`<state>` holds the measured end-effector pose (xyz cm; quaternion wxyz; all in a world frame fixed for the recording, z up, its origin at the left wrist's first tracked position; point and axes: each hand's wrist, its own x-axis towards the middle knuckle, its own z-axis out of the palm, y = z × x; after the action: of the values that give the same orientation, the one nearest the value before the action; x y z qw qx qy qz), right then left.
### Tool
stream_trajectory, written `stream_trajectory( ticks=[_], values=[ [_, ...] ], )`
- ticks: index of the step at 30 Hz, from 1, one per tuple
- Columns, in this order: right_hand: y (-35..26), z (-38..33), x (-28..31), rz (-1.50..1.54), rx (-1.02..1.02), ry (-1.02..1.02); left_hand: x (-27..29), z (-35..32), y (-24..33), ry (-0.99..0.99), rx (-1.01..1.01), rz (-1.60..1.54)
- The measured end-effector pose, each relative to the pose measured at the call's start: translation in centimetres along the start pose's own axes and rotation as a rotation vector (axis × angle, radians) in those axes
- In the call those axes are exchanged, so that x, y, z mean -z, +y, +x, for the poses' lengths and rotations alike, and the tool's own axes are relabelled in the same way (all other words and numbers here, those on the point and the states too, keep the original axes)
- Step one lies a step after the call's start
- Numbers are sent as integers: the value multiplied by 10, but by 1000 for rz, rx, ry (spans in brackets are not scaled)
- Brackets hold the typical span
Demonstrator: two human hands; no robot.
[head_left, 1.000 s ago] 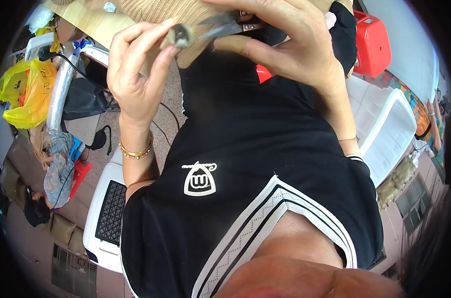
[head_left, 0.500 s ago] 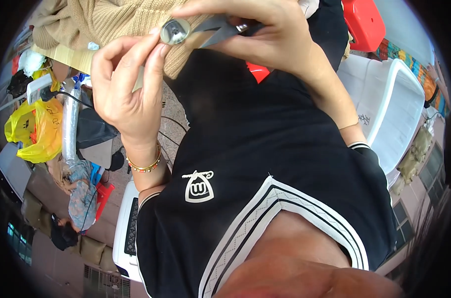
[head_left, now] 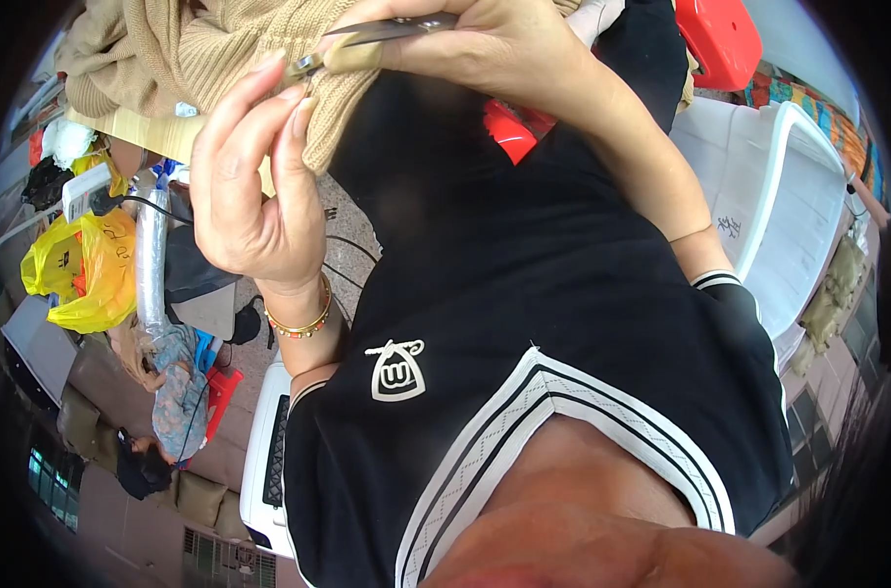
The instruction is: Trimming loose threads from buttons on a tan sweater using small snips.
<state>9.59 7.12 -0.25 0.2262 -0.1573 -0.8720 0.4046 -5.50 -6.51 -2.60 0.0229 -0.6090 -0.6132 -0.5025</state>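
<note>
A small shiny round button-like piece is turned nearly edge-on in front of the tan ribbed knit cloth. My left hand is closed with its fingertips at that piece, palm toward me. Scissors with dark blades lie in the grip of my right hand, their blades pointing left. My right thumb tip reaches the round piece, or nearly so. The scissors' handles are hidden in my right palm. Knit cloth hangs behind both hands and over my lap.
A red plastic stool stands at the far right, above a translucent white bin. To the left are a yellow plastic bag, a power strip with a cord, and a white appliance. A red object lies by my lap.
The round piece has turned from face-on to nearly edge-on and sits further left. My right hand has moved left and up, the scissor blades now lying flatter. My left fingers have spread slightly.
</note>
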Motion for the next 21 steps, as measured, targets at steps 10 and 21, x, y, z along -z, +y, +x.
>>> stream_trajectory(
  ticks=[10, 21],
  values=[
    [-8, -20, 24, 117, 104, 102, -13, -3, -8, 141, 91, -150],
    [-23, -13, 18, -601, 280, 161, -18, -7, -8, 181, 122, -215]
  ],
)
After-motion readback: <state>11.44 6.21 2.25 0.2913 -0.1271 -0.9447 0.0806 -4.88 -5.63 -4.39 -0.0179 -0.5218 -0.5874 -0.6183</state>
